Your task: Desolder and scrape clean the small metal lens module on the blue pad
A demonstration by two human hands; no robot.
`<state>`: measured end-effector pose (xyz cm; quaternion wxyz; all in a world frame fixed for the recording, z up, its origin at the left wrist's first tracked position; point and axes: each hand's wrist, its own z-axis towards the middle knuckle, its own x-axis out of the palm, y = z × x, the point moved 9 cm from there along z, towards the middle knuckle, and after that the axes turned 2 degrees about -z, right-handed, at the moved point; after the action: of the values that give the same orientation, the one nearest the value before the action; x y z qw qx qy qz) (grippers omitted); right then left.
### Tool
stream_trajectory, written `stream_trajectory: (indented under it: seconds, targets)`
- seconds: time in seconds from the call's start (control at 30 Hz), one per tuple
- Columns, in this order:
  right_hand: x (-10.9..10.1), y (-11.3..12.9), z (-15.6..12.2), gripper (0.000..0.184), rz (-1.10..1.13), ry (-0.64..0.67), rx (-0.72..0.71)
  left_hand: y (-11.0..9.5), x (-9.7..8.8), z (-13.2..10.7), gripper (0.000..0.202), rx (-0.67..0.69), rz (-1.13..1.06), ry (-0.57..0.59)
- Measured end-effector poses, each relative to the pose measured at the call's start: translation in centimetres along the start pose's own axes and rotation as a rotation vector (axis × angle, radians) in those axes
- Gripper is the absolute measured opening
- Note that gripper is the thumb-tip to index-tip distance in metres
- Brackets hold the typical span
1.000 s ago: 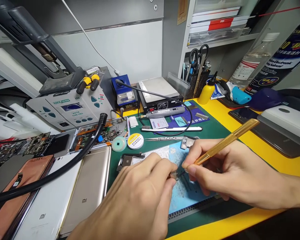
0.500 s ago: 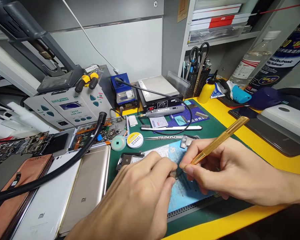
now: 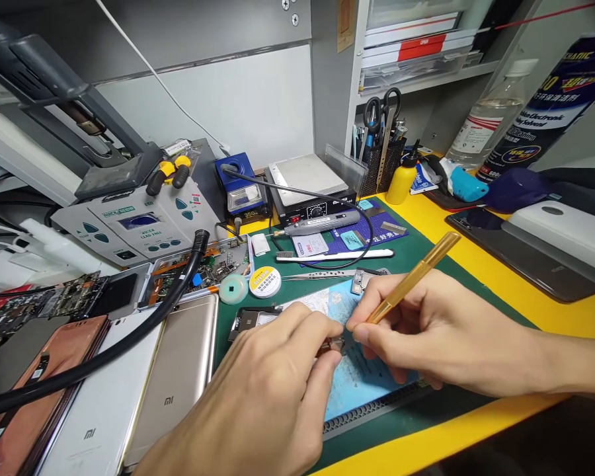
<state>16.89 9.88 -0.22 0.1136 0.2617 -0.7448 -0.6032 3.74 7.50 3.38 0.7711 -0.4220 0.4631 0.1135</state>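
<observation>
My left hand (image 3: 268,390) is closed in a pinch on a small metal part (image 3: 336,344) over a light blue pad (image 3: 361,377) on the green mat (image 3: 426,264). My right hand (image 3: 426,337) grips a gold pen-like tool (image 3: 411,277) like a pencil, its tip right at the small part. A small metal piece (image 3: 357,283) and a dark phone part (image 3: 250,320) lie just beyond the pad.
Several phones (image 3: 173,377) lie at the left under a black hose (image 3: 143,324). A grey rework station (image 3: 139,221), a blue soldering station (image 3: 240,185) and a hot plate (image 3: 307,178) stand behind. Tweezers (image 3: 317,274), a yellow tin (image 3: 264,281), a yellow bottle (image 3: 401,182) and a scissors holder (image 3: 384,152) are near.
Both hands have shifted slightly left together, still holding the part and the gold tool. The tool now leans lower. The view has drifted a little.
</observation>
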Motion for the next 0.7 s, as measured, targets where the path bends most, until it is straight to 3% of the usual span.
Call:
stream_trajectory:
  seconds: [0.23,0.7]
  targets:
    - [-0.73,-0.34,-0.02,0.016,0.087,-0.049,0.107,0.17,-0.04,-0.14,0.021,-0.017,0.020,-0.001]
    - [-0.64,-0.64,-0.07,0.008,0.009,-0.043,0.043,0.37,0.22,-0.15,0.022,-0.018,0.013,0.012]
